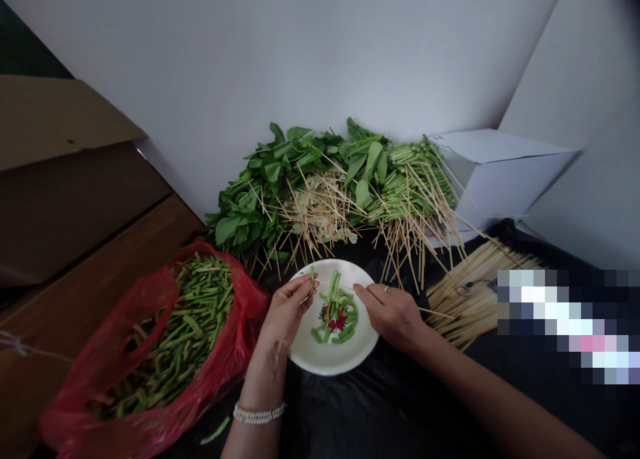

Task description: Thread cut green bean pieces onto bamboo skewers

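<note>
the person's left hand [287, 309] is pinching a short green stem piece [313, 279] in a narrow grip between thumb and fingertips, just above the rim of a round white plate [333, 360]. the right hand [393, 316], wearing a thin ring [386, 288], is holding a thin pale wooden skewer [340, 286] in a narrow grip. the skewer is running across the plate from under that hand to the stem piece, and its tip appears to be meeting the piece, though the fingers hide the exact contact.

on the plate, a small heap of cut green stems [337, 319] is lying with bright red pieces [334, 319] among them. a string of white pearl-like beads [259, 413] is circling the left wrist. to the left, a crinkled red plastic bag [65, 426] is holding many cut green stems [173, 339], and one loose stem [216, 430] is lying beside it on a black plastic sheet [320, 412].

behind the plate, a mound of dark green leafy stems [265, 192] and a bristling heap of skewered green stems [415, 192] are resting against a white wall [250, 59]. a bundle of bare wooden skewers [465, 306] is lying to the right, near a white cardboard box [500, 172].
</note>
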